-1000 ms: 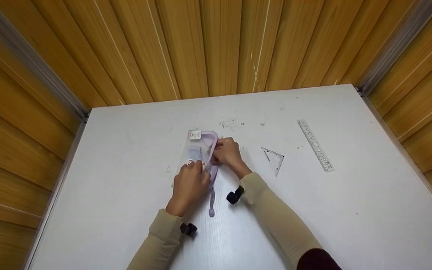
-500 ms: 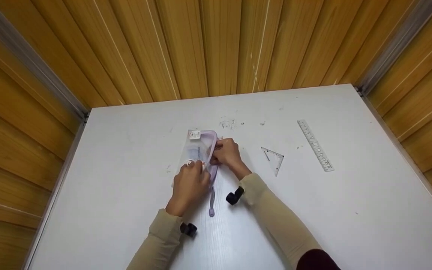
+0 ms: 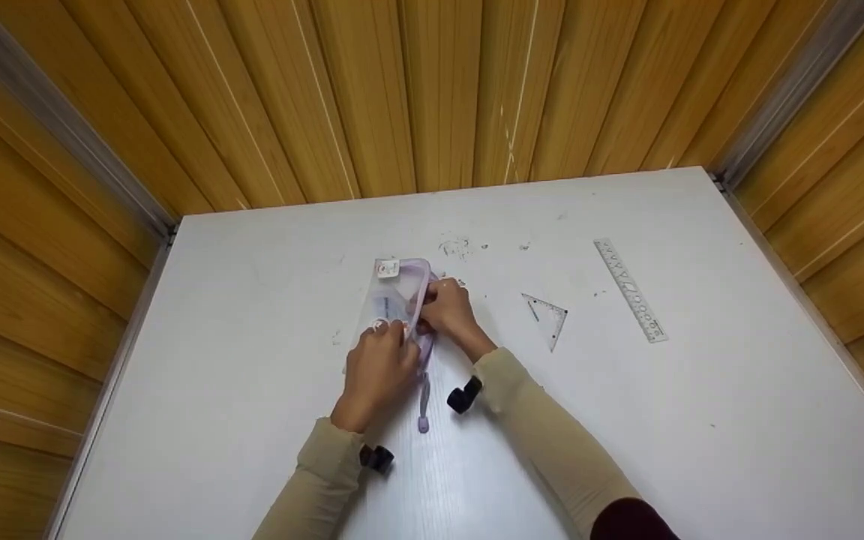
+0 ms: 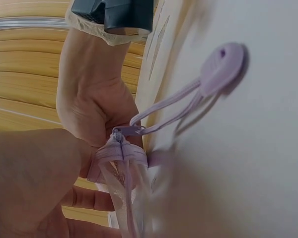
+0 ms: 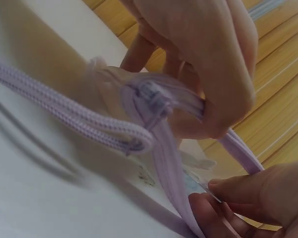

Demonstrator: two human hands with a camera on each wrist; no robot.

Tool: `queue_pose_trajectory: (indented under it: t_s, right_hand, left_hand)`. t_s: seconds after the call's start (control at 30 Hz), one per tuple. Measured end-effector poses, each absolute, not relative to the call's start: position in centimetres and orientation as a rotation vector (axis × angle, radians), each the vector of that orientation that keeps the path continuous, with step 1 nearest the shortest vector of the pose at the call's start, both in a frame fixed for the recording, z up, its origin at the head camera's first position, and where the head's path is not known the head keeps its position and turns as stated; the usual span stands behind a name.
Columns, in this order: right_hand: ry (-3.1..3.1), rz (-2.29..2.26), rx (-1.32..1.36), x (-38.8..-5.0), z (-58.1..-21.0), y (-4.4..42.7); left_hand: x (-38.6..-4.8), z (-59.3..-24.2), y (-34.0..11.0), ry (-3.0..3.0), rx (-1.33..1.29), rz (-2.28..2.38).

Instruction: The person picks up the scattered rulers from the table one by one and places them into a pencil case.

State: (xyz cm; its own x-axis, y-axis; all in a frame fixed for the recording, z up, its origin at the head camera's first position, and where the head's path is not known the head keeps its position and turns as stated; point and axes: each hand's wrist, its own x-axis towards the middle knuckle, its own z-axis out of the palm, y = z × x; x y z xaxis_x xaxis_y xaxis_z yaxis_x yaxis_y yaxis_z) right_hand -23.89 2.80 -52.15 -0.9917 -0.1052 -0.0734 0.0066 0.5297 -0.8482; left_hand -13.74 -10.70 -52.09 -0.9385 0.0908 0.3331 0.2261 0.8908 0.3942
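Zip pouch [image 3: 404, 283], see-through with lilac trim, is lying mid-table [image 3: 267, 300] under two hands. Head view: right hand [image 3: 451, 309] has edged slightly left since half a second ago, left hand [image 3: 381, 367] basically unmoved. One ruler [image 3: 631, 291], one set square [image 3: 549, 308] off to the right. Left wrist cam: one cord pull [image 4: 222, 69], left fingers gripping the pouch edge. Right wrist cam: right thumb and finger pinching one thin clear piece [image 5: 192, 182], can't tell what.
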Motion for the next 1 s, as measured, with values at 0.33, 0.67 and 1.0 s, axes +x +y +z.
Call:
queue_pose_trajectory:
  t_s: [0.33, 0.67, 1.0]
  right_hand:
    - [2.703, -1.41, -0.095, -23.8, -51.8, 3.0]
    - [2.61, -1.517, -0.092, -23.7, -51.6, 3.4]
    - [2.535, -1.625, -0.11, -23.8, -51.1, 4.8]
  left_hand:
    - [-13.8, -51.8, -10.6, -2.746, -0.244, -0.626]
    - [-13.9, -51.8, -10.4, -2.76, -0.234, -0.642]
    - [-13.7, -52.1, -10.5, -2.775, -0.21, -0.61]
